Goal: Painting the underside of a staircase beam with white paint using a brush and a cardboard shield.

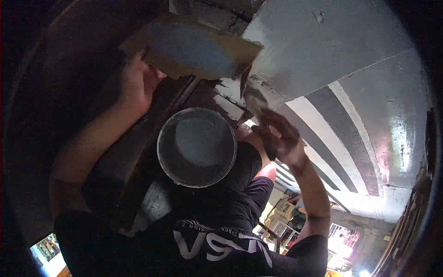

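Hands (137, 87) apart, brown-edged sheet (194, 50) in left

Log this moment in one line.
Left grip: holding brown-edged sheet; right grip: holding blurred tool, type unclear; round grey container: below sheet in view

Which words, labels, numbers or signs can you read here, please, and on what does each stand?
Black, short-sleeved fabric T-shirt: large pale letters, legible but not copied here.
Same shirt, above them: small pale lettering, likewise not copied.
Brown, grey-smeared sheet and round grey bucket: no lettering visible.
Small colourful background items, lower left: too small and blurred to read.
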### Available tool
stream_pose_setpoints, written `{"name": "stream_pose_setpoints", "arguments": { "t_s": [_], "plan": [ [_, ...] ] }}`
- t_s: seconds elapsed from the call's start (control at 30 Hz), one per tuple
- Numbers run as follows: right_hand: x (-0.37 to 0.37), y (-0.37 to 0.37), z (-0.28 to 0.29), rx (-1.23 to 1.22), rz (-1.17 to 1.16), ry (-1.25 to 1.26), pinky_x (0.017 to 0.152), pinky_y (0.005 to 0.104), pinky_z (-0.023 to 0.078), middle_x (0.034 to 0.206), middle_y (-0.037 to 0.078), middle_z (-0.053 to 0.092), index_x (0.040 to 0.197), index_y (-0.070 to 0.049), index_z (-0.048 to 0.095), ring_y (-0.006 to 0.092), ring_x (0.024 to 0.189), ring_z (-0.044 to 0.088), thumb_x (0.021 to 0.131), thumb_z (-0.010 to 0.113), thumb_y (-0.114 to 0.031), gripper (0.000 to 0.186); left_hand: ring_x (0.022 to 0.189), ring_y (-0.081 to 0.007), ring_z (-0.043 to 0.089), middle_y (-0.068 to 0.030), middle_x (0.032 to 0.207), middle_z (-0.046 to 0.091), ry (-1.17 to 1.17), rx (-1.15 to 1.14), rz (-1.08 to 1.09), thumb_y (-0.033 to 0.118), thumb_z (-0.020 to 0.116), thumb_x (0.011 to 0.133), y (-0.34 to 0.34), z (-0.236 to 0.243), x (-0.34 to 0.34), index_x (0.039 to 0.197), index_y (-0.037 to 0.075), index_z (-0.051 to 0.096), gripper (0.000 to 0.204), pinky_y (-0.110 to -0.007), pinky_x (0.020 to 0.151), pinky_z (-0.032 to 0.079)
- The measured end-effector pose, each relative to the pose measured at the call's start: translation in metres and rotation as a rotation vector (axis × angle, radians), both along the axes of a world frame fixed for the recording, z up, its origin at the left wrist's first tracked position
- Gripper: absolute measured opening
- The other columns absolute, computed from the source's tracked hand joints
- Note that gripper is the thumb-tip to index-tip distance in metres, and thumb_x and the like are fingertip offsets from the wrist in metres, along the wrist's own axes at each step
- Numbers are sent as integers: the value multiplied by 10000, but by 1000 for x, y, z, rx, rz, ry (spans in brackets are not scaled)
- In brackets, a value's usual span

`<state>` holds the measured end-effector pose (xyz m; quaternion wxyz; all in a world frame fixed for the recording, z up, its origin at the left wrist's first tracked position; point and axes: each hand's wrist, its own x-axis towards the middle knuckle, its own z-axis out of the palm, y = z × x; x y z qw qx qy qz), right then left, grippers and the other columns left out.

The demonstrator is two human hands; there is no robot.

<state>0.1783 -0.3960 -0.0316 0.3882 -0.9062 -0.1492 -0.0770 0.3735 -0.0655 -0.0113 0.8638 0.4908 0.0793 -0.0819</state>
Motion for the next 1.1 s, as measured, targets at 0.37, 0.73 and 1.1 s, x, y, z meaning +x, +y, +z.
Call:
{"name": "stream_pose_setpoints", "arguments": {
  "t_s": [0.37, 0.73, 1.1],
  "plan": [
    [44, 18, 127, -552, -146, -1253, 820, 417, 651, 1207, 209, 653, 1050, -83, 742, 406, 1145, 659, 734, 877, -26, 349, 806, -148, 652, -49, 1008, 669, -13, -110, -56, 348, 527, 1055, 13, -22, 12, 1225, 67, 596, 336, -301, 703, 580],
    [4, 4, 58, -361, -97, -119, 960, 408, 589, 1240, 112, 703, 1231, -170, 710, 292, 1100, 704, 824, 812, -230, 424, 744, -150, 560, -5, 925, 610, -22, -101, -95, 359, 527, 1065, 6, -24, 13, 1178, 113, 590, 278, -321, 672, 452],
    [15, -25, 273, -790, -187, -1431, 871, 336, 632, 1131, 140, 711, 1061, -118, 772, 273, 1033, 722, 761, 846, -61, 314, 746, -130, 499, -5, 893, 499, -144, -131, -153, 348, 471, 1084, 7, -32, 16, 1148, 124, 526, 239, -329, 702, 414]
  ]
}}
